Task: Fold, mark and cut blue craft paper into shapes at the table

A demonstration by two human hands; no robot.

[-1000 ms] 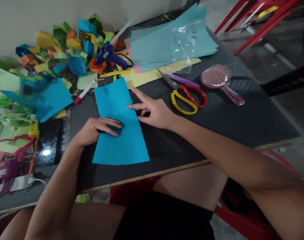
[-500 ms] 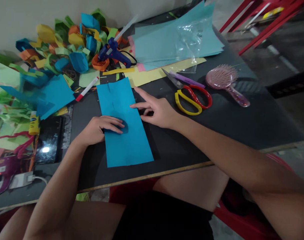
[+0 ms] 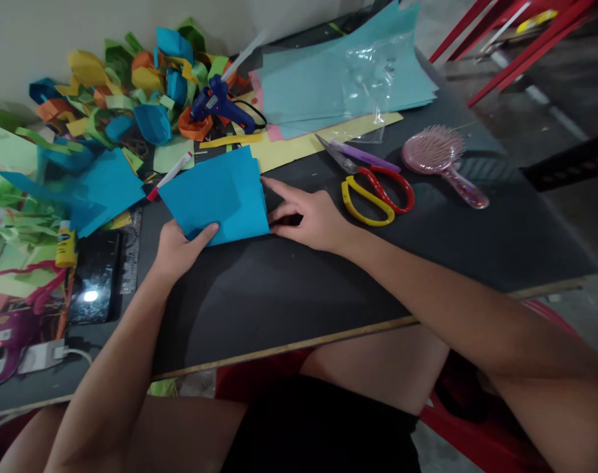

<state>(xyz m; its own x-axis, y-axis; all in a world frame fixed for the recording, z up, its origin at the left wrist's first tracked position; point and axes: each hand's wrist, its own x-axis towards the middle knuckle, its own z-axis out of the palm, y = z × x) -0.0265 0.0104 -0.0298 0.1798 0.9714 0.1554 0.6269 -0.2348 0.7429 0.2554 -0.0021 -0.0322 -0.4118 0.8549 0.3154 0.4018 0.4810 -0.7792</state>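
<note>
Noting blue paper [image 3: 220, 194] now doubled over, shorter than before; our left hand [image 3: 178, 249] pinches its near edge, right hand [image 3: 312, 220] spread flat against its side.

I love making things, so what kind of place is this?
Probably a craft table, maybe at home. A heap of coloured paper scraps, a blue glue gun and scissors lie on the dark table, and the left hand holds a blue sheet.
</note>
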